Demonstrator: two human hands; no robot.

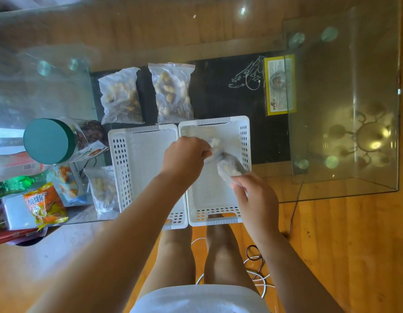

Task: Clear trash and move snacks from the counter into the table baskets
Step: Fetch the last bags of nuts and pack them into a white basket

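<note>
Two white perforated baskets stand side by side on the glass table: the left basket and the right basket. Over the right basket both hands hold one clear bag of peanuts. My left hand grips the bag's far end. My right hand pinches its near end. Two more clear peanut bags lie behind the baskets. A third peanut bag lies left of the left basket.
At the left stand a jar with a teal lid, an orange snack packet, a blue snack packet and a green bottle. A yellow-edged label lies under the glass. Cables lie on the wooden floor by my legs.
</note>
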